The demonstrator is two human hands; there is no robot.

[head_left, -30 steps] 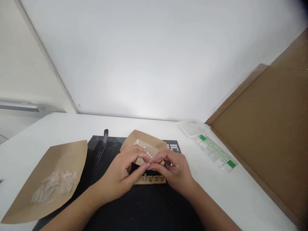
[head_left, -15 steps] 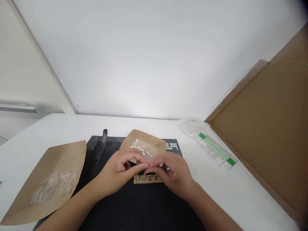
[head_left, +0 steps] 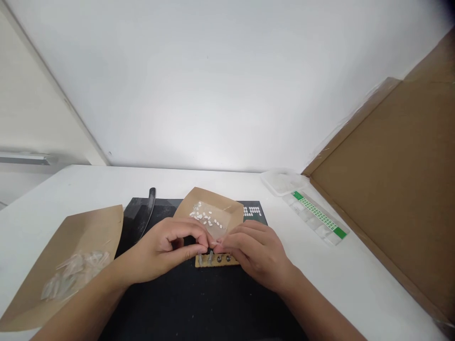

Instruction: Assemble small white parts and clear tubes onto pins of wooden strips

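My right hand (head_left: 254, 248) pinches a small clear plastic piece (head_left: 214, 243) whose end points left; its exact kind is too small to tell. The fingertips of my left hand (head_left: 181, 244) are closed close beside that piece, and whether they grip anything is hidden. Just below both hands lies a narrow tan strip (head_left: 223, 262). Two clear pointed pieces (head_left: 210, 258) stand at its left, and round metal parts (head_left: 219, 259) sit farther right. Behind the fingers is a brown paper tray (head_left: 231, 207) with white oval bits (head_left: 209, 219).
At left, a larger brown paper tray (head_left: 81, 227) holds clear plastic pieces (head_left: 76, 272). A black curved tool (head_left: 150, 206) lies on the black mat (head_left: 199, 303). On the right are a green-and-white strip (head_left: 318, 213), a clear lid (head_left: 284, 182) and a cardboard wall (head_left: 387, 189).
My left fingertips have drawn slightly left, away from my right ones. The clear piece now shows in my right fingers. The whole view has shifted a little.
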